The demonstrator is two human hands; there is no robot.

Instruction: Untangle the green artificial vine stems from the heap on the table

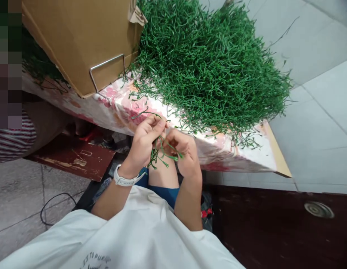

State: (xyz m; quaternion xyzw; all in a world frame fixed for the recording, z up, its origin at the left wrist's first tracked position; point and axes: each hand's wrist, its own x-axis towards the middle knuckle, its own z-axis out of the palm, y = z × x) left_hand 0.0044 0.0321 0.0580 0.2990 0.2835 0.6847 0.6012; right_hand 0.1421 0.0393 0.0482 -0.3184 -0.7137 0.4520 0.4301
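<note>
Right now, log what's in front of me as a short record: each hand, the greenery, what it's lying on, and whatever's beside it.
left hand: pinching thin green stems
right hand: curled at the same stems, grip partly hidden
greenery: large loose pile beyond the hands
surface: floral cloth under the pile
beside pile: cardboard box, to its left
left wrist: white strap
</note>
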